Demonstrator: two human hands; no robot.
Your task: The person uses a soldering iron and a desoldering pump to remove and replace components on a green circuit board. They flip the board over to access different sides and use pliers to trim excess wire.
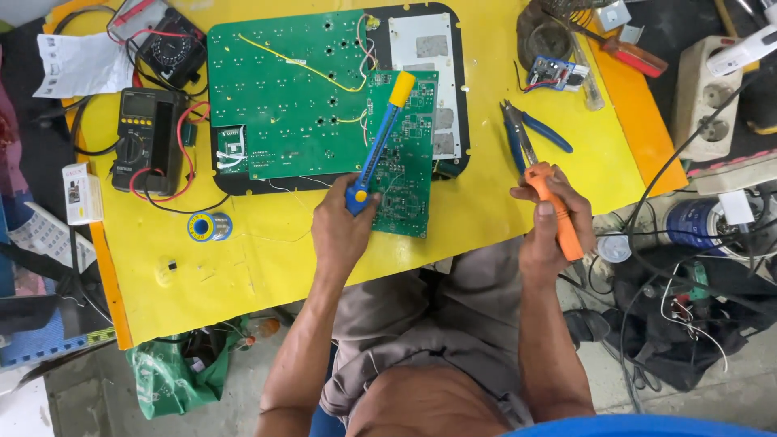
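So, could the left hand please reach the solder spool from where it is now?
Probably yes: the solder spool lies on bare yellow table beside the left hand, though that hand already grips a blue desoldering pump.

Circuit boards are laid at the middle of the worktop (243, 267), with tools to either side.

A small board (405, 162) is laid overlapping the right edge of a large board (283, 97). A desoldering pump (379, 142) is held over the small board by the left hand (340, 231). A multimeter (146, 142) is set near the left edge, a solder spool (210, 226) just in front of it. Pliers (526, 133) are placed right of the boards, behind the soldering iron (558, 214) gripped in the right hand (546, 235).
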